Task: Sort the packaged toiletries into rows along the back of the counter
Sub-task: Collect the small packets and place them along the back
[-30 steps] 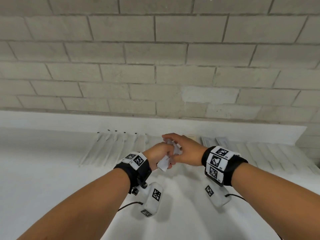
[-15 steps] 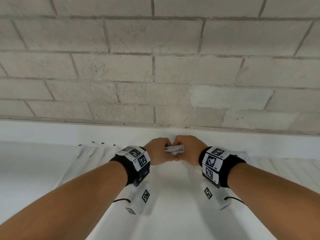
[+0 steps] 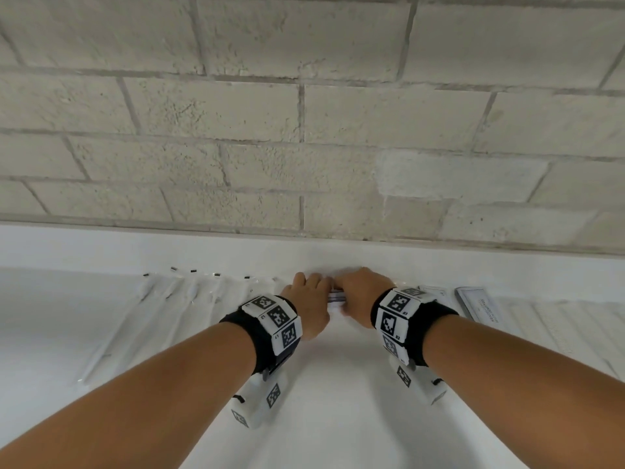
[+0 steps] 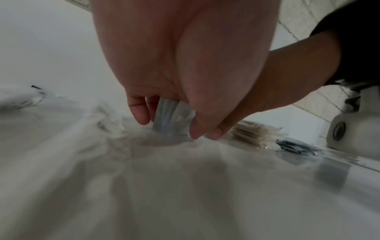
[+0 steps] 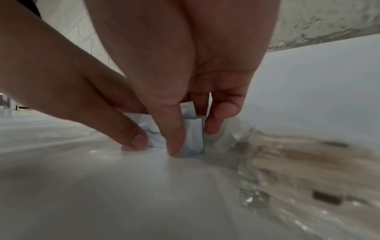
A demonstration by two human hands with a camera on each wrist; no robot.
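To the left of my left hand (image 3: 309, 301) I see a row of long clear-wrapped toothbrushes (image 3: 176, 299) lying side by side on the white surface (image 3: 338, 401), their dark tips pointing at the backsplash. My left hand has its fingers curled down around one end of a small stack of white sachets (image 3: 336, 296), and in the left wrist view the stack (image 4: 174, 118) stands on edge with its lower edges touching the surface. My right hand (image 3: 360, 296) pinches the other end of the same stack; the right wrist view shows thumb and fingers clamped on the sachets (image 5: 191, 134), one of them printed with a word starting "Tooth". The two hands sit almost touching, close to the backsplash. To the right of my right hand lie flat packets with print (image 3: 480, 304), and beyond them a row of pale wrapped items (image 3: 554, 319).
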